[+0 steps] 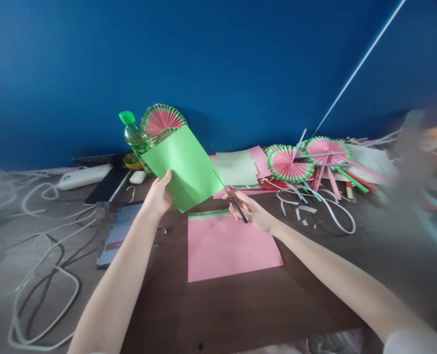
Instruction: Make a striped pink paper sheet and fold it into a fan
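At far left on the table (240, 305), loose white cables (37, 275); white power bank (83, 177) further back; phone (120, 233) lies flat just left of the left forearm; green-capped bottle (135, 133) stands far back by the blue wall; left hand (158, 197) pinched shut on the lower left edge of the green sheet (185, 167), which is held up off the table, tilted; below it a pink sheet (229, 248) lies flat, green strip along its far edge; right hand (253, 211) wrapped around the scissors (233, 198), blades touching the green sheet's right edge; can't tell how far the blades are apart; right of that, pink-and-green paper fans (290, 164) and white paper strips (334, 214); far right is blurred.
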Demonstrator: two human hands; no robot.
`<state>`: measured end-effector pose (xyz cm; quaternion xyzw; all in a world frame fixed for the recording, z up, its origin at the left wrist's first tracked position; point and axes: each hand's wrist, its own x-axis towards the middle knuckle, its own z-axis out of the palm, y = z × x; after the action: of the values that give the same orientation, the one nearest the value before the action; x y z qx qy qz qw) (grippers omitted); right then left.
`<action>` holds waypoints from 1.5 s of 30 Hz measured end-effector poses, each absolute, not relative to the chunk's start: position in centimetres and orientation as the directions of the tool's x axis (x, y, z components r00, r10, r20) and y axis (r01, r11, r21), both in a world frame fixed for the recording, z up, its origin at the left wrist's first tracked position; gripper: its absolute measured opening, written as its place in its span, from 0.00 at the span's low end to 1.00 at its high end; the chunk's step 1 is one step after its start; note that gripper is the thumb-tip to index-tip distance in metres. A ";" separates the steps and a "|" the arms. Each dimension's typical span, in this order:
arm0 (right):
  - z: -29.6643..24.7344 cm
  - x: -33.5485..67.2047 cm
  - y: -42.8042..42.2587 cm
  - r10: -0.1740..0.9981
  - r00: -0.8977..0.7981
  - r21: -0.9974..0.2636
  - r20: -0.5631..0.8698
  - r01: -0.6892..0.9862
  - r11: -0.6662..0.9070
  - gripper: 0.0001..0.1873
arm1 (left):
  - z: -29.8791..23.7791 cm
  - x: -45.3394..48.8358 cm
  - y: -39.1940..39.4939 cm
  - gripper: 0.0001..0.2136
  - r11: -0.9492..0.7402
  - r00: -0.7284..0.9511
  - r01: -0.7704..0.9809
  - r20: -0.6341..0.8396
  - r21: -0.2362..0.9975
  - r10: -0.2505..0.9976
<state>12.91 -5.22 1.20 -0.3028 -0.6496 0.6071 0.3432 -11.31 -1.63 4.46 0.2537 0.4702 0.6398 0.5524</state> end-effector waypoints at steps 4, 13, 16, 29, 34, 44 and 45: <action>0.6 13.0 -5.0 0.816 -0.573 -0.997 0.075 -0.062 0.048 0.17 | 4.5 -11.3 -1.6 0.04 0.047 -0.266 -0.502 -0.206 0.864 0.942; -0.3 13.0 -4.7 0.861 -0.509 -0.989 0.012 -0.132 -0.065 0.14 | 4.7 -11.3 -1.5 0.04 0.061 -0.246 -0.518 -0.216 0.853 0.945; -0.6 13.1 -4.6 0.866 -0.500 -0.991 -0.008 -0.110 -0.072 0.16 | 4.5 -11.4 -1.5 0.04 0.068 -0.241 -0.516 -0.221 0.854 0.945; -0.1 13.0 -4.9 0.865 -0.501 -0.985 -0.017 -0.141 -0.101 0.14 | 4.6 -11.3 -2.0 0.06 0.097 -0.205 -0.400 -0.192 0.912 0.960; -0.4 13.1 -4.7 0.840 -0.541 -0.982 0.052 -0.179 -0.054 0.11 | 4.5 -11.1 -2.0 0.07 0.103 -0.187 -0.371 -0.183 0.923 0.965; -0.1 13.0 -4.5 0.862 -0.497 -0.982 0.102 -0.191 0.005 0.18 | 3.4 -10.0 -1.9 0.10 0.142 -0.116 -0.365 -0.196 0.920 0.974; 0.0 13.0 -4.5 0.866 -0.488 -0.980 0.107 -0.198 0.009 0.19 | 3.3 -9.9 -1.9 0.11 0.142 -0.099 -0.367 -0.191 0.919 0.977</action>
<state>12.96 -4.52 -0.01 -0.2896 -0.5767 0.6414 0.4148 -9.90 -1.95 3.29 0.3219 0.4735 0.5703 0.5890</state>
